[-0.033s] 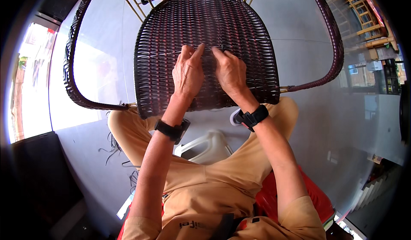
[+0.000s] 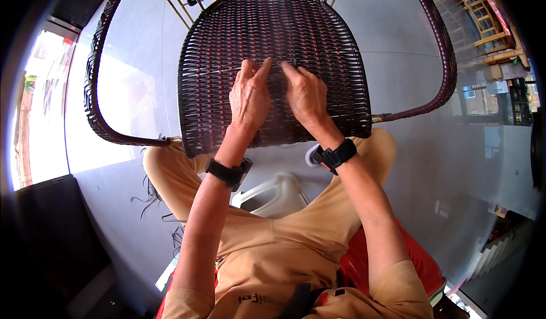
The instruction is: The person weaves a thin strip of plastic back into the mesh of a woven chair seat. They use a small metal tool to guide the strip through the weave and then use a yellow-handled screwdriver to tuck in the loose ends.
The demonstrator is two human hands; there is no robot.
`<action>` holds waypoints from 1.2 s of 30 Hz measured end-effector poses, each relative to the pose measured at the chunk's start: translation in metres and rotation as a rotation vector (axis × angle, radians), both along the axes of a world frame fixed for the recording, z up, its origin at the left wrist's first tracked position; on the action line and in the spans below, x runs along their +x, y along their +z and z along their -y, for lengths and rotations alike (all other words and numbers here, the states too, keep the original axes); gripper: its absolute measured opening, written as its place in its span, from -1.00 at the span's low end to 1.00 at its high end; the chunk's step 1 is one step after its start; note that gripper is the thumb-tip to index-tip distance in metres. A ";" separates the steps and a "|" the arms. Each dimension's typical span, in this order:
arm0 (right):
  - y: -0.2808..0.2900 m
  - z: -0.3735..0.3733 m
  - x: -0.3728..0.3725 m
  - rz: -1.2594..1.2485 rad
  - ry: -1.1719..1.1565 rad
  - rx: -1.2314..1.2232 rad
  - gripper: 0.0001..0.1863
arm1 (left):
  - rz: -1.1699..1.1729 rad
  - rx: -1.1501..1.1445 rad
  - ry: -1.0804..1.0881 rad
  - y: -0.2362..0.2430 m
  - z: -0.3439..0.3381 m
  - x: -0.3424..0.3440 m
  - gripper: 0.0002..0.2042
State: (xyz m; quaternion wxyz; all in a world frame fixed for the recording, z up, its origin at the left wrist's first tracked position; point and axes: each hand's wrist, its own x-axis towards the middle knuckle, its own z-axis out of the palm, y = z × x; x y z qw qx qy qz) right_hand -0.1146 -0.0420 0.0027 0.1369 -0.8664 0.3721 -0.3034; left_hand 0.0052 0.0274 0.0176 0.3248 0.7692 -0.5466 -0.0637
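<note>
A dark brown woven wicker chair seat [image 2: 227, 34] stands in front of me, its front edge above my knees. Over the middle of the weave my left hand [image 2: 250, 94] is closed, its index finger pointing inward. My right hand [image 2: 306, 94] faces it a short gap away, also closed, with its index fingertip toward the left one. Whatever thin piece the fingertips may hold is hidden or too small to make out. A black strap sits around each wrist.
Curved wicker armrests [image 2: 446, 63] flank the seat on both sides. Under it, between my legs, is a white plastic stool [image 2: 278, 197]. Dark loose strands [image 2: 151, 197] lie on the floor at left. Wooden furniture frames [image 2: 483, 23] stand at far right.
</note>
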 end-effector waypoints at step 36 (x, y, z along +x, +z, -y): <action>0.003 0.001 0.002 0.046 -0.030 0.065 -0.72 | -1.204 0.155 0.348 -0.003 -0.001 -0.020 -0.81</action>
